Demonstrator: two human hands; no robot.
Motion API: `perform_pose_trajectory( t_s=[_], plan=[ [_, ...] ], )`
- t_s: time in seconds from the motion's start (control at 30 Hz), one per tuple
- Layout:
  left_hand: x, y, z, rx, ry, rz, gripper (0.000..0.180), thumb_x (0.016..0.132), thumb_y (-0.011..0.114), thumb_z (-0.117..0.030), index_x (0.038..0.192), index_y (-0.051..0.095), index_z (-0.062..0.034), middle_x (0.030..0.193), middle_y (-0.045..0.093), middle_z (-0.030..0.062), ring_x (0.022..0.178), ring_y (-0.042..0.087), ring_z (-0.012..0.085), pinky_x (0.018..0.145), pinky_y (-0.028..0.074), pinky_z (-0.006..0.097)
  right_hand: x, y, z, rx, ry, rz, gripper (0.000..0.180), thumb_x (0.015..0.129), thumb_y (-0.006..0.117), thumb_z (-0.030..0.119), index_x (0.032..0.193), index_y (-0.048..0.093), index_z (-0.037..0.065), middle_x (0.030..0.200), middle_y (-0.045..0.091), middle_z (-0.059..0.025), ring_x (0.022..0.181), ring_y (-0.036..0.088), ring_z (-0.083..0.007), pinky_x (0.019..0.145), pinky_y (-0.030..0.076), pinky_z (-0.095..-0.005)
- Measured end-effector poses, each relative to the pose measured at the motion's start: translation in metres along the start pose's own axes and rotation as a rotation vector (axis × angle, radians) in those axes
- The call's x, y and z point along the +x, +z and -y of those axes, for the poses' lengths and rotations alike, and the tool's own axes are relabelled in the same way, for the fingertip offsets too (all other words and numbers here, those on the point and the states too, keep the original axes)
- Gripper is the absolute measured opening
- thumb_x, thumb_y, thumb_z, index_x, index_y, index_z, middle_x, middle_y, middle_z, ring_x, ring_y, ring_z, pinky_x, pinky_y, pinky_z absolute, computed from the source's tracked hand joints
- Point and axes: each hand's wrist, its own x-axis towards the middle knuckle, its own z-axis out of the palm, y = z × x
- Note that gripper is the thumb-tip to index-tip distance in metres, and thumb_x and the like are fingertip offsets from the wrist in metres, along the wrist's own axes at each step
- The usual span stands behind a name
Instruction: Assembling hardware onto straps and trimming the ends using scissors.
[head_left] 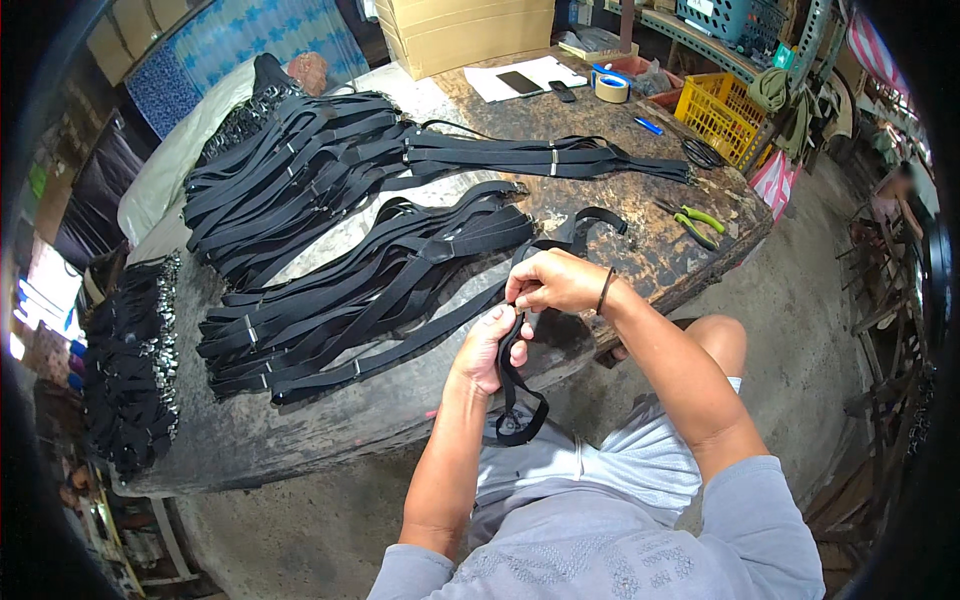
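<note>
My left hand (488, 347) is closed on a black elastic strap (521, 425), apparently part of a pair of suspenders. A loop of it hangs down over my lap. My right hand (556, 283) pinches the same strap just above, fingertips close to my left thumb; any small part between them is hidden. From my hands one band runs left along the table, and another end curls to the right behind my right hand. Beside them lies a pile of black suspenders (440, 250) with metal sliders. Green-handled pliers (697, 226) rest on the table to the right.
A larger heap of black straps (300, 160) covers the table's far left, beside a clip-edged black bundle (130, 360). At the back are a cardboard box (465, 35), a phone (519, 82) on paper, a tape roll (611, 88), a blue pen (648, 126) and a yellow crate (722, 115).
</note>
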Motion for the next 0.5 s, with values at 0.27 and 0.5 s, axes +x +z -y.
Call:
perform_pose_trajectory(
  t_s=[0.27,0.5],
  plan=[
    [-0.001,-0.005,0.000,-0.046,0.062,0.008,0.022,0.091,0.060,-0.025,0.102,0.056,-0.0059,0.076,0.059,0.0027,0.051,0.049,0.0091,0.046,0.041,0.022,0.004,0.019,-0.004,0.321,-0.011,-0.158,0.035,0.083,0.065,0.003,0.117,0.056,0.003,0.080,0.062,-0.0048,0.071,0.059,-0.0100,0.064,0.051,-0.0266],
    [0.005,-0.013,0.006,-0.184,0.175,-0.085,0.019,0.094,0.058,-0.025,0.099,0.057,-0.0069,0.077,0.059,0.0012,0.054,0.051,0.0093,0.047,0.040,0.023,-0.004,0.074,-0.024,0.719,-0.025,-0.725,0.016,0.087,0.062,0.008,0.102,0.058,0.003,0.079,0.059,-0.0009,0.067,0.057,-0.0078,0.060,0.049,-0.0230]
  ],
)
